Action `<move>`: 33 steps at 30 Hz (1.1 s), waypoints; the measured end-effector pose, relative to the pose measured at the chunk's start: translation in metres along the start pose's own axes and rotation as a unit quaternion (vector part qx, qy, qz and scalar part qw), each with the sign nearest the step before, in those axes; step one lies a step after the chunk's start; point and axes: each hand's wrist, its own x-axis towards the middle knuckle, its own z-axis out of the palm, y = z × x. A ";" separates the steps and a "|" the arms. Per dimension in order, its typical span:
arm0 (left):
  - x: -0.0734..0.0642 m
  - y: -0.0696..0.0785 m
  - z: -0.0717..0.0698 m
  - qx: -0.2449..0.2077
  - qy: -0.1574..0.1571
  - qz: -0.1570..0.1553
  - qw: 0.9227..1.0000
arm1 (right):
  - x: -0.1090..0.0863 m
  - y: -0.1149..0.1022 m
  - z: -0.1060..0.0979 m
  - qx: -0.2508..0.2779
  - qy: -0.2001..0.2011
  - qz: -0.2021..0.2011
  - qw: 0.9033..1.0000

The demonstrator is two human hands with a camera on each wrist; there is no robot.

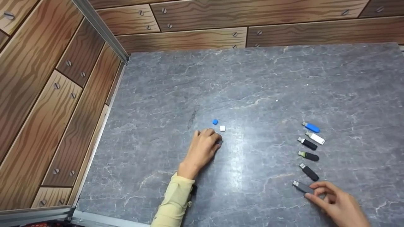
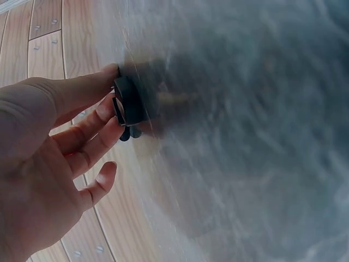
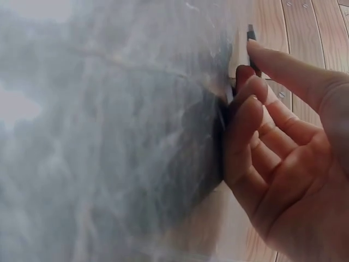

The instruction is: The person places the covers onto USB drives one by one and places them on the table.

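Head view shows a grey marble-patterned tabletop (image 1: pixel 252 78) with a row of six uncapped USB sticks on its right side and loose caps near the middle. The left hand (image 1: pixel 203 148) rests on the surface with its fingertips pinching a small dark cap (image 1: pixel 219 142); the left wrist view confirms this, the dark cap (image 2: pixel 128 103) held between thumb and forefinger while the other fingers spread loosely. Just beyond it lie a blue cap (image 1: pixel 215 121) and a white cap (image 1: pixel 222 128), near each other but apart.

The right hand (image 1: pixel 334 201) is at the near end of the row, its thumb and forefinger closed on the tail of the grey USB stick (image 1: pixel 303 187), whose metal plug points left, towards the caps. Further up the row sit three black USB sticks (image 1: pixel 309 172), (image 1: pixel 308 155), (image 1: pixel 307 143), then a white USB stick (image 1: pixel 315 138) and a blue USB stick (image 1: pixel 311 127). The right wrist view is too blurred to add more than curled fingers against the tabletop.

Judging from this, capping seems to be the work in hand. To do it well, the dark cap should be turned so its open mouth faces the plug, both pieces brought together square rather than at an angle, and pressed straight on. Keeping the grip on the stick's tail leaves the plug free. Lifting the stick clear would avoid nudging its neighbour.
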 end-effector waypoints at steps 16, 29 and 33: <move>0.001 0.000 0.001 -0.001 -0.014 -0.002 1.000 | 0.004 -0.004 0.002 0.033 -0.001 -0.021 0.999; 0.002 0.000 -0.002 -0.016 0.024 0.035 0.999 | 0.010 -0.011 0.007 0.086 0.034 -0.087 0.992; 0.004 0.001 -0.008 -0.032 0.042 0.056 0.997 | 0.012 -0.016 0.008 0.088 0.014 -0.067 0.994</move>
